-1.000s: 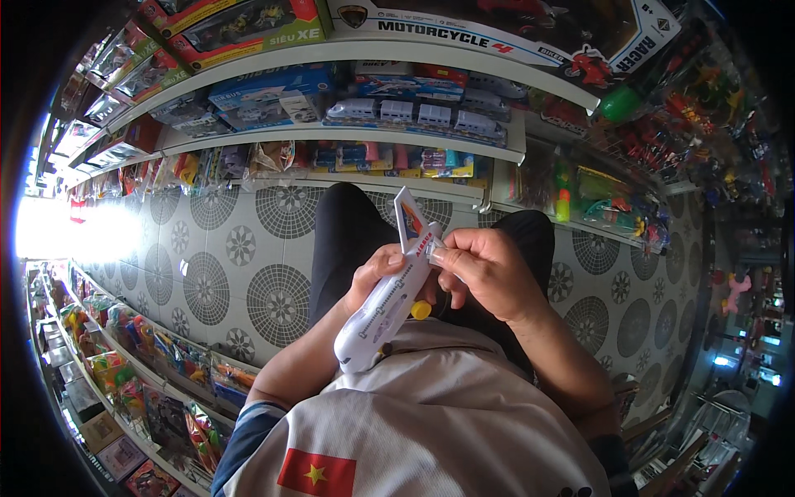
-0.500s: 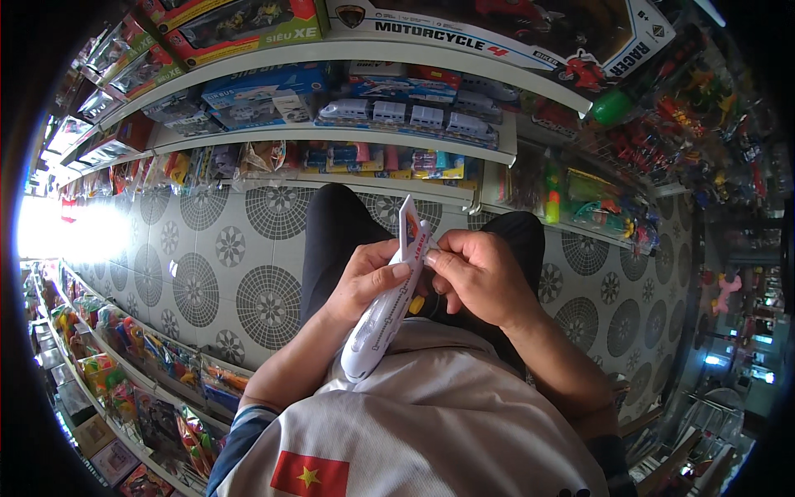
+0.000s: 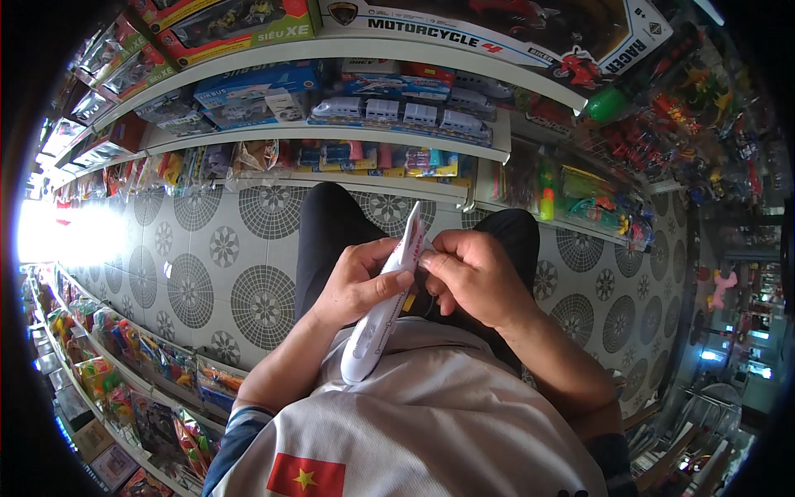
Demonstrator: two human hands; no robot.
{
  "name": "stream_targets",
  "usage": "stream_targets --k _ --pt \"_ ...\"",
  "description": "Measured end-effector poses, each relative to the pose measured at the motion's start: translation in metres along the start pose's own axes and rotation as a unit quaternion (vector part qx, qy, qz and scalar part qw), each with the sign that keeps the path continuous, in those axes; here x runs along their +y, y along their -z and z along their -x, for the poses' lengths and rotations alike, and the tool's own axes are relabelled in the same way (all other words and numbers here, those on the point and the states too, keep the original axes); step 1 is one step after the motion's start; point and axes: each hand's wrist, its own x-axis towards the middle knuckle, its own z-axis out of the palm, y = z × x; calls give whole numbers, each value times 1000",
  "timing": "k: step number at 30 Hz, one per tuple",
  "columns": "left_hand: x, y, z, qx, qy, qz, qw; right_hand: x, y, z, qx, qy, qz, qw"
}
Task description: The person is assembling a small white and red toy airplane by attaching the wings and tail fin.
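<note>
A white toy airplane (image 3: 374, 338) lies slantwise before my lap, its rounded nose toward my shirt and its upright tail fin (image 3: 411, 224) pointing away. My left hand (image 3: 364, 282) is closed round the rear of its body, the thumb lying across the top. At the right side of the tail, my right hand (image 3: 476, 277) pinches with thumb and forefinger. A small pale part shows at those fingertips, mostly hidden by them. Below the hands, a bit of yellow (image 3: 409, 302) peeks out beside the airplane body.
Ahead stand white shelves (image 3: 397, 189) with boxed toys, among them a white toy train (image 3: 397, 114) and a large motorcycle box (image 3: 447, 33). Bagged toys hang on a low rack (image 3: 149, 348) at the left. Between them runs a patterned tile floor (image 3: 195, 290).
The toy airplane has rolled slightly, so its tail fin now looks narrower and the fin's coloured print is turned out of sight. Both hands keep their hold at the tail.
</note>
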Motion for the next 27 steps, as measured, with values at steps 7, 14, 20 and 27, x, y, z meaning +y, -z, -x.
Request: stream_targets --k 7,14,20,27 --pt "-2 3 -2 -25 -16 -18 999 6 3 -2 -20 -19 -21 999" --pt "-3 3 1 -5 -30 -40 999 7 1 -3 -25 -15 -39 999" --pt "-2 -1 1 16 -31 -100 994 1 0 5 -22 -8 15 1000" --pt "-2 2 1 12 -35 -101 994 4 2 0 -22 -10 -8 1000"
